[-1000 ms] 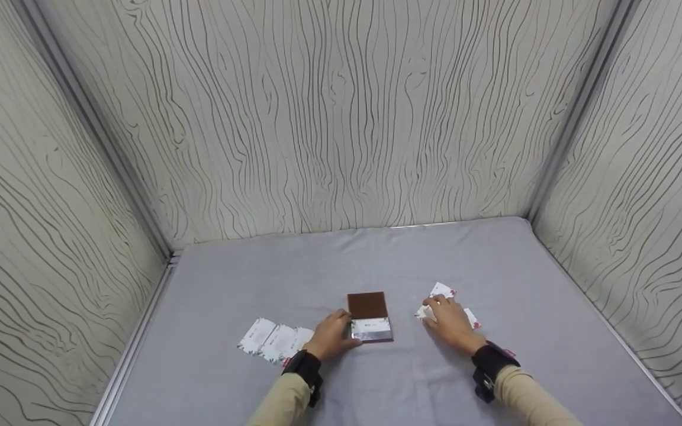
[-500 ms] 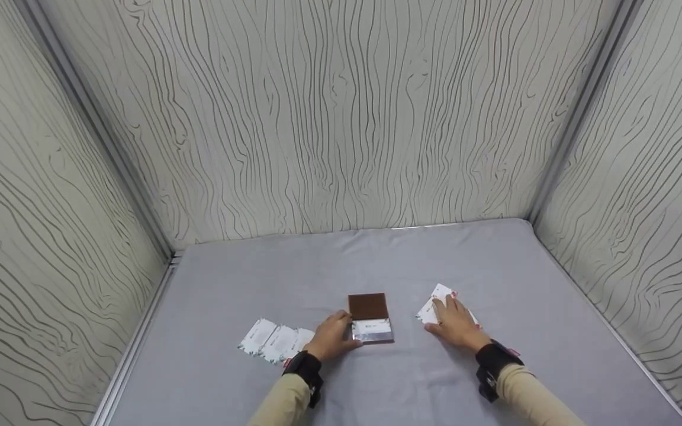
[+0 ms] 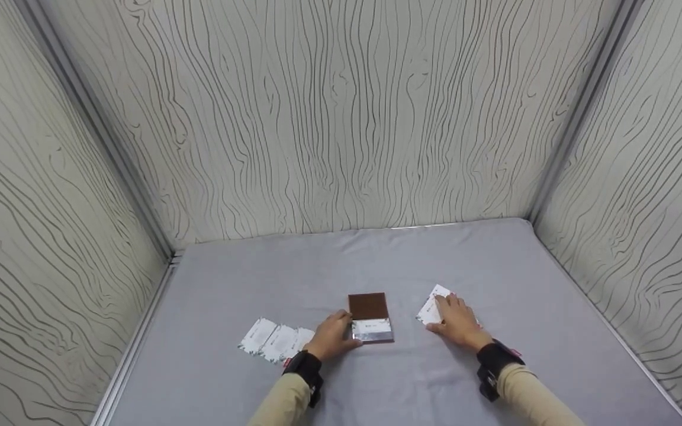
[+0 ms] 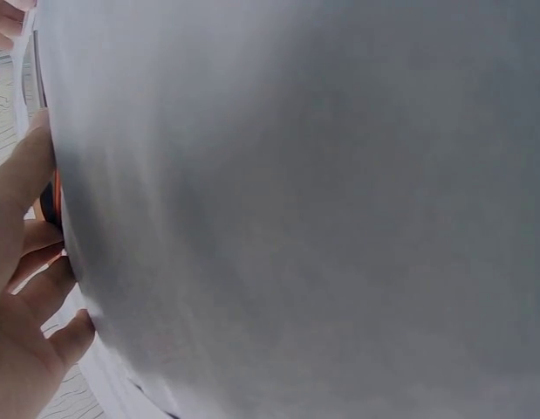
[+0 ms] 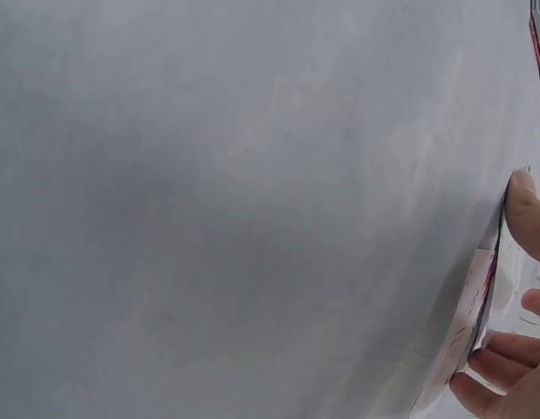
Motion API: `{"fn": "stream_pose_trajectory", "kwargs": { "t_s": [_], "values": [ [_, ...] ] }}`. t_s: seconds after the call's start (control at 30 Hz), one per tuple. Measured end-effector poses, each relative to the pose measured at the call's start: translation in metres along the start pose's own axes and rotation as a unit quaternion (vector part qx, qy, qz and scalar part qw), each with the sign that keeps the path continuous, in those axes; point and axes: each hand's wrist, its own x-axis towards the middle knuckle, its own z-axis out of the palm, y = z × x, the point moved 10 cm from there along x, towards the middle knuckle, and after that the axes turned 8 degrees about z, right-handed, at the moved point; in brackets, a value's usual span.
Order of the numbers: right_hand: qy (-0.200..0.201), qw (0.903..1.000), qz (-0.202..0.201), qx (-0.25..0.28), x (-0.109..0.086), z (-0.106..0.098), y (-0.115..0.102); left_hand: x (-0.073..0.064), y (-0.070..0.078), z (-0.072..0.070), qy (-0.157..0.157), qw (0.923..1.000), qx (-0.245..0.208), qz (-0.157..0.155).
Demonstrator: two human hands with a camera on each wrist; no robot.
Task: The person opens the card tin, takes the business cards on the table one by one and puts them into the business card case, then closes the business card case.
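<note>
An open brown card holder (image 3: pixel 368 306) lies in the middle of the table, a white card with leafy print in its lower half under a clear pocket. My left hand (image 3: pixel 330 337) grips its left edge between thumb and fingers. To the right, my right hand (image 3: pixel 458 320) pinches a white card (image 3: pixel 428 312) between thumb and fingertips. In the right wrist view, this card (image 5: pixel 509 262) has its edge raised over another card (image 5: pixel 461 327) with red print. The hand hides much of these cards in the head view.
Several overlapping white cards (image 3: pixel 282 343) with green leaf corners lie left of my left hand, partly behind the wrist. A grey cloth (image 3: pixel 270 272) covers the table. Wood-patterned panels (image 3: pixel 341 118) rise behind it and at both sides.
My right hand has shifted slightly right and down, drawing its fingers back along the cards; the separate red-marked card at the right is now mostly hidden. The left hand holds still.
</note>
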Motion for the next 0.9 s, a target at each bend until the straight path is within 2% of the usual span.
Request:
{"fn": "stream_pose_trajectory", "kwargs": {
  "t_s": [0.23, 0.47, 0.9],
  "values": [
    [0.055, 0.9984, -0.016, -0.005, -0.001, -0.011, -0.004, 0.0, 0.002, -0.001, -0.006, 1.0, 0.0, -0.005],
    [0.088, 0.9952, -0.042, -0.005, -0.002, -0.021, -0.011, 0.0, 0.0, 0.001, -0.011, 0.9999, 0.0, -0.011],
    [0.16, 0.9826, -0.091, -0.027, -0.006, -0.038, -0.029, 0.0, 0.0, 0.001, -0.014, 0.9997, -0.011, -0.014]
  ]
}}
